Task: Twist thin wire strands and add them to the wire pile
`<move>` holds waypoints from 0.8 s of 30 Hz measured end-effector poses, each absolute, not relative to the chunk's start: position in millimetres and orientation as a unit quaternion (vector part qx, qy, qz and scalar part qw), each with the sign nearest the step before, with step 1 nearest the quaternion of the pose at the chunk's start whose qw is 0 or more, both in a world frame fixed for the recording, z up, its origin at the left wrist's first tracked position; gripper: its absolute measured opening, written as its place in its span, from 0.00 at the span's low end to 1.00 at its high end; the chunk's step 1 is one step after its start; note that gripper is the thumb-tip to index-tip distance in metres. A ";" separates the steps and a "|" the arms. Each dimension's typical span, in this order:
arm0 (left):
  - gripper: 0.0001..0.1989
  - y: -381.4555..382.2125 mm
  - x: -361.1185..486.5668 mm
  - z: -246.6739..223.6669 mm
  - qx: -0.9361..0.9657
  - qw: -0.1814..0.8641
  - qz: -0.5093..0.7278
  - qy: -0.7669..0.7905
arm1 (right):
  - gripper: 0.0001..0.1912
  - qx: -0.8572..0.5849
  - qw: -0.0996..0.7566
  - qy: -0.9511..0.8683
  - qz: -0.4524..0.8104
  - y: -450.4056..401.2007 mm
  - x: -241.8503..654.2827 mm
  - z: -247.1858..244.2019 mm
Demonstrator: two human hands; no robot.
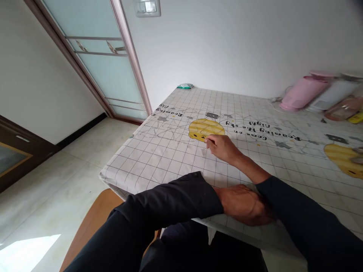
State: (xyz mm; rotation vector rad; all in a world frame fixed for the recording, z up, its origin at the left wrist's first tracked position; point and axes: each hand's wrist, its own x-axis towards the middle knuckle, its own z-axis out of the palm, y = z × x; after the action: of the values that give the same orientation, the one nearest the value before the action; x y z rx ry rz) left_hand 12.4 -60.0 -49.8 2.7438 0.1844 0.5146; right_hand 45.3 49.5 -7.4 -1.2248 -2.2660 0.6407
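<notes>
Evidently a two-handed job at the surface, seated or close in. The checked cloth point(153, 160) covers the top and drapes over its near edge; it is the thing nearest both hands.

Right hand point(224, 148): reaches out over the cloth, fingertips by the lower edge of a yellow bear print point(205, 126). Grip drawn in small, thumb against curled fingers; nothing can be made out between them. Whether they touch the cloth or sit just above it, cannot tell.

Left hand point(245, 206): low by the near edge, back of the hand up, partly covered by the right forearm, which crosses over it. Fingers hidden; how far open that grip is, or whether it has hold of anything, cannot tell.

Step in hand, as judged: close fingertip work at one spot on the cloth, the left seeming to rest or brace. The next move probably calls for a light, exact touch, and for uncrossing the arms if the left is needed.

Round about: green-and-white packet point(185, 86) at the far corner; pink container point(304, 92) beside a white container point(336, 92) against the wall; wooden chair point(87, 228) at near left.
</notes>
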 end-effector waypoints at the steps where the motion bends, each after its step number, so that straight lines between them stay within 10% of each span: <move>1: 0.13 -61.8 10.9 -50.3 0.964 0.171 0.184 0.086 | 0.18 -0.443 0.253 -0.828 0.230 42.9 60.9 -7.6; 11: 0.39 -74.7 -92.2 -23.1 0.730 -0.027 0.321 0.603 | 0.19 -0.531 0.325 -0.741 0.254 -12.1 184.9 -33.5; 24: 0.62 -23.3 -138.9 -53.3 0.704 0.070 0.092 0.701 | 0.23 -0.513 0.314 -0.730 0.323 -14.7 188.0 -44.6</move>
State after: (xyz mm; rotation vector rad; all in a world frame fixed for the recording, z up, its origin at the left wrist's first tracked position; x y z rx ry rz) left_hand -138.9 -23.3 -53.3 2.1173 2.1101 0.2776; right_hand 188.0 -14.7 -44.6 -1.3526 -1.9256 0.8519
